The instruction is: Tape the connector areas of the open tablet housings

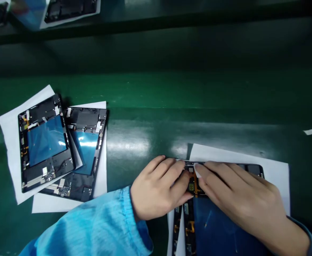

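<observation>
An opened tablet housing (225,227) lies at the lower right, with orange flex cables along its left side and a blue film over its middle. My left hand (161,188) is closed around its upper left corner, fingertips at the top edge. Across the same top edge, my right hand (238,195) rests with its fingers bent and held together. A small white piece (197,170) shows at the right index fingertip, against the housing; its kind is unclear. My right thumb is hidden. Beneath this housing, part of another housing (176,227) shows, with white sheets between and under them.
Two more opened tablet housings, one (46,138) overlapping the other (88,149), lie on white sheets (9,131) at the left. A raised shelf at the back holds another housing (70,9). A white scrap (310,131) lies on the green table (156,92) at right.
</observation>
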The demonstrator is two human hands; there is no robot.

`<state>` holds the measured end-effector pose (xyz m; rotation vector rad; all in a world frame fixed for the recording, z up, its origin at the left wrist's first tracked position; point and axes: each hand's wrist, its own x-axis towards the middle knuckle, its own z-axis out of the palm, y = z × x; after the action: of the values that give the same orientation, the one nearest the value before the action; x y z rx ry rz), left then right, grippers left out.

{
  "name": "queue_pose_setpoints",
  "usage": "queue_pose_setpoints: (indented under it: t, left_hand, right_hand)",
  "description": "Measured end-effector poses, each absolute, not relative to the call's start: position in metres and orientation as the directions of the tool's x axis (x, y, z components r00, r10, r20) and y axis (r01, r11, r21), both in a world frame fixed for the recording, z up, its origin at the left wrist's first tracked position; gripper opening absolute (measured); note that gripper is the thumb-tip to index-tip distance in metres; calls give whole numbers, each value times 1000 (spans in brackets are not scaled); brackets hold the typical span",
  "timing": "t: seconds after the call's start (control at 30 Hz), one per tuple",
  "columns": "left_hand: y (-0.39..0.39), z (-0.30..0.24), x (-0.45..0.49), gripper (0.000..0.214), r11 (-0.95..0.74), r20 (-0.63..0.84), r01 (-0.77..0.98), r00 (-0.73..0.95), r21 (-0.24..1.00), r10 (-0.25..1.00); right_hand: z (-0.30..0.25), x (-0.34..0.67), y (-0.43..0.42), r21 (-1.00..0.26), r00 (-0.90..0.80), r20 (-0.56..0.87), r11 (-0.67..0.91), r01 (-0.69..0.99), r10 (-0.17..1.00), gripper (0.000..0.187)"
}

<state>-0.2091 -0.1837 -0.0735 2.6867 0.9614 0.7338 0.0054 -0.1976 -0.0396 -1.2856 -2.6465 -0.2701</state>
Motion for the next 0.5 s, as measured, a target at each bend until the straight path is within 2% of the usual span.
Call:
queue_pose_setpoints:
  t: [0.17, 0.3, 0.5]
  left_hand:
    - [-181, -73, -208, 35, -759, 354, 534, 674, 372, 648]
    - [-175, -68, -207, 34, -757, 320, 521, 695, 394, 645]
    - [-166, -62, -203, 37, -785, 248, 518, 755, 341, 606]
  right_hand:
    - [-33, 2, -200, 132, -653, 183, 640, 757, 734, 25]
    - [-31, -7, -204, 139, -622, 130, 607, 782, 772, 30]
    - [-33, -23, -210, 140, -564, 144, 548, 825, 813, 33]
